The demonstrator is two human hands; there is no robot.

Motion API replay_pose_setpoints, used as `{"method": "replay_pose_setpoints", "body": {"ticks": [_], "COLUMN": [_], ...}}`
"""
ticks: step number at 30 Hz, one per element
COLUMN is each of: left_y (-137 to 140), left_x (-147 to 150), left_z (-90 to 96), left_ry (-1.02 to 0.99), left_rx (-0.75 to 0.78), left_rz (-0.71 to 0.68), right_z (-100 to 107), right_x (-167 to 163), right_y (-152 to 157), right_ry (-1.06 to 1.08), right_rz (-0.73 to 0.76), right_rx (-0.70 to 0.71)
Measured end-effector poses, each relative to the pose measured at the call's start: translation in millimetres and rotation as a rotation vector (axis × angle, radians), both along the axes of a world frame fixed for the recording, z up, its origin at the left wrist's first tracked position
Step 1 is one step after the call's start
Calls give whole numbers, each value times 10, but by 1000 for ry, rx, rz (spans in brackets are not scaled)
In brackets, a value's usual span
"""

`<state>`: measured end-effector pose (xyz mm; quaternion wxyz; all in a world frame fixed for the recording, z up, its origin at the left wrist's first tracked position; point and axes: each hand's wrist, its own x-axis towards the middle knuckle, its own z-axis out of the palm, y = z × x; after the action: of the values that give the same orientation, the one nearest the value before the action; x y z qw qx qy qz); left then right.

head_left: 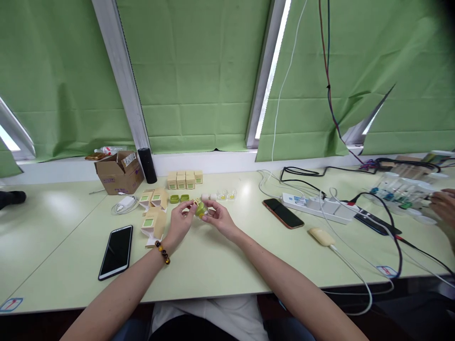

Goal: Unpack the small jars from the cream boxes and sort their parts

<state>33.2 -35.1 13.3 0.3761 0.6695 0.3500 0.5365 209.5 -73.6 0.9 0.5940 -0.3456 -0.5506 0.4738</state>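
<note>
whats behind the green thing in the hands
Behind the green thing: small white pieces and, farther back and left, tan boxes. Whatever the left hand and right hand cover cannot be seen.

From here I read the held container (201, 210) as clear, glossy plastic. Tabletop (220, 270): smooth, shiny. Carton (120, 176): matt cardboard.

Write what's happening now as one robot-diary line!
left hand: holding small green-and-clear item | right hand: holding same item | beyond hands: green containers | nearby: white-edged phone
</note>
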Motion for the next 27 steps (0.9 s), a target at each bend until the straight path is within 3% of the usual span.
{"method": "replay_pose_setpoints", "body": {"ticks": [7, 15, 19, 22, 24, 27], "left_y": [10, 34, 18, -26, -54, -71], "left_x": [-22, 3, 25, 36, 34, 21], "left_z": [75, 23, 30, 60, 75, 75], "left_ry": [-70, -200, -239, -251, -258, -300], "left_rx": [-96, -196, -120, -60, -59, -86], "left_rz": [20, -5, 57, -6, -73, -124], "right_z": [-57, -65, -31, 11, 35, 54], "right_x": [-39, -28, -31, -28, -22, -17], "right_y": [26, 47, 16, -13, -22, -18], "right_ry": [25, 77, 204, 207, 177, 128], "right_rz": [-8, -40, 107, 233, 190, -15], "right_rx": [-32, -65, -90, -91, -47, 44]}}
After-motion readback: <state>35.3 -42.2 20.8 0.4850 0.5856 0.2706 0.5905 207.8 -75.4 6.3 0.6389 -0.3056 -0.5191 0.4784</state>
